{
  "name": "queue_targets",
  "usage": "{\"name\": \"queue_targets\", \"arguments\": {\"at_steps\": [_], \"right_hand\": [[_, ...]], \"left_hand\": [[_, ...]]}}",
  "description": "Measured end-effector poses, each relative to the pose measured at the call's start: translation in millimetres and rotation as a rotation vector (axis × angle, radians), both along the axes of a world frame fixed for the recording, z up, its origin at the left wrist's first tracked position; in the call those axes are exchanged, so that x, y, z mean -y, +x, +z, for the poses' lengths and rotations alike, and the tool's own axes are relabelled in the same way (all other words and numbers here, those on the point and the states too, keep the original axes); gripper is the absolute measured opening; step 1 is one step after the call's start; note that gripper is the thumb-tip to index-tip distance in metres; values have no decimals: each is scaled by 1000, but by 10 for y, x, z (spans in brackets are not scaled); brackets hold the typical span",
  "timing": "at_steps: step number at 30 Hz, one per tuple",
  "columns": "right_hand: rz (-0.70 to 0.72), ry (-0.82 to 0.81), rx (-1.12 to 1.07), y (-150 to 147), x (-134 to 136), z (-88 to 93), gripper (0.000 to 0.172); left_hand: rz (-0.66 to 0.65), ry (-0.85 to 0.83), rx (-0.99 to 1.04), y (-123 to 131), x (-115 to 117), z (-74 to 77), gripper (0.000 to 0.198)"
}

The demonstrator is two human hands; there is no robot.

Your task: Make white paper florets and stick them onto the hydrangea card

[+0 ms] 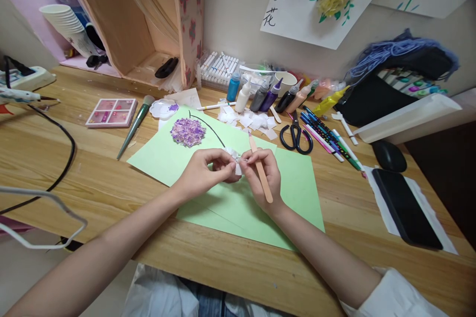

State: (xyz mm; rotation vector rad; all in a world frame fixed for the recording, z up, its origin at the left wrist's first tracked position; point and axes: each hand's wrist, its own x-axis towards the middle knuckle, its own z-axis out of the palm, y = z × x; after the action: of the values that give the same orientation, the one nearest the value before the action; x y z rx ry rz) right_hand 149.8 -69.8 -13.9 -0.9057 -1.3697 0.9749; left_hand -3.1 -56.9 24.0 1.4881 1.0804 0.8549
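Observation:
Over the light green paper (297, 193), both hands meet at a small bunch of white paper pieces (238, 168). My left hand (208, 171) pinches the bunch from the left. The fingertips of my right hand (262, 173) touch it from the other side, and a flat wooden craft stick (263, 178) lies held in that same hand, slanting across the fingers. Left of the hands, a round cluster of purple and pink scraps (188, 132) sits on the green sheet. A dark curved line (208, 126) is drawn beside it.
Behind the green paper are loose white paper squares (256, 120), several paint bottles (269, 96) and black-handled scissors (296, 136). Pens (329, 136) and a phone (405, 208) lie to the right. A brush (136, 126) and a pink palette (112, 112) are on the left.

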Motion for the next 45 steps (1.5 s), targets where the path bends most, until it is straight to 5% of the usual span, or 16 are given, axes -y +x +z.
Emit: {"name": "queue_targets", "arguments": {"at_steps": [26, 33, 38, 45], "right_hand": [[-15, 4, 15, -9, -4, 1, 12], [-277, 256, 226, 10, -5, 11, 24], [-149, 190, 231, -12, 28, -25, 23], [-143, 135, 202, -23, 43, -25, 22]], "left_hand": [[7, 52, -53, 9, -3, 2, 13], [118, 119, -57, -2, -16, -40, 12], [150, 154, -81, 3, -4, -56, 11], [133, 183, -109, -4, 17, -94, 12]]}}
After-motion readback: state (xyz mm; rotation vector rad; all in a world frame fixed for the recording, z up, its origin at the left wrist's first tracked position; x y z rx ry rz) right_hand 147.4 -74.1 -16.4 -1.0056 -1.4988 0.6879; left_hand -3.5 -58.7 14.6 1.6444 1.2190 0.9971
